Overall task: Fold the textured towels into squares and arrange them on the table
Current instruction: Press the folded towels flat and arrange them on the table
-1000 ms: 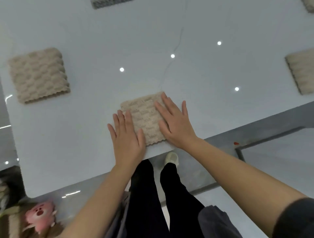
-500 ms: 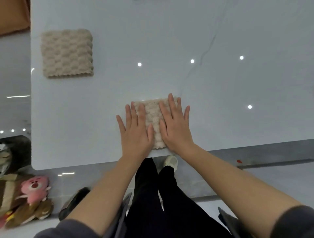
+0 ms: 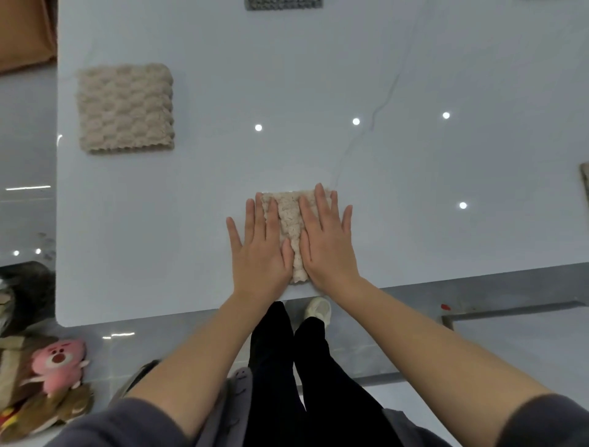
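At 6 o'clock, near front edge of glossy white worktop: beige bumpy towel, folded squarish. Left hand and right hand press flat on it, fingers straight, gripping nothing. Second beige square, scalloped pile, lies at 10 o'clock, well apart. Grey knobbly towel sits at 12 o'clock edge.
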### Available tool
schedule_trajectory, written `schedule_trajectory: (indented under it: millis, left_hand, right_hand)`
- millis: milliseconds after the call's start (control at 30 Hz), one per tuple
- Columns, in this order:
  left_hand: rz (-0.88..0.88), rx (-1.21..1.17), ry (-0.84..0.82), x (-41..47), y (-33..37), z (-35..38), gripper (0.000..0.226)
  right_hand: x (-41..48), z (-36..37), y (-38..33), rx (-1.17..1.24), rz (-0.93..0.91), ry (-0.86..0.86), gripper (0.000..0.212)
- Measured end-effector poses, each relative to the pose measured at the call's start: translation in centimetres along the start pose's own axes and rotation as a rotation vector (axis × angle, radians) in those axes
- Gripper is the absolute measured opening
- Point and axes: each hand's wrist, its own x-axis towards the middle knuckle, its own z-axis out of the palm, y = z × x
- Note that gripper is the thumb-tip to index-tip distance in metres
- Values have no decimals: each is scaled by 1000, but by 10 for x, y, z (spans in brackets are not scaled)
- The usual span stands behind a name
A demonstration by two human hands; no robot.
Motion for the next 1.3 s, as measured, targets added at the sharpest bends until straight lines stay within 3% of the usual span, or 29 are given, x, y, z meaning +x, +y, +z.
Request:
schedule_trajectory:
  millis: [167, 300, 400, 600, 1100, 1300]
  left_hand:
    - [128, -17, 0, 14, -15, -23, 63]
    - [289, -102, 12, 55, -20, -47, 57]
    - [515, -2, -92, 88, -18, -53, 54]
    - [826, 225, -250, 113, -12, -41, 56]
    - [947, 238, -279, 122, -15, -30, 53]
    - [905, 207, -278, 123, -16, -34, 54]
  right_hand:
    - [-7, -18, 18, -107, -93, -41, 57]
    - [-18, -30, 31, -148, -446, -29, 52]
    - [-16, -31, 33, -216, -737, -49, 47]
    - [-10, -16, 30, -262, -1039, -147, 50]
    - [1, -12, 38, -269, -1059, -208, 52]
    - [-8, -15, 39, -262, -1104, -158, 49]
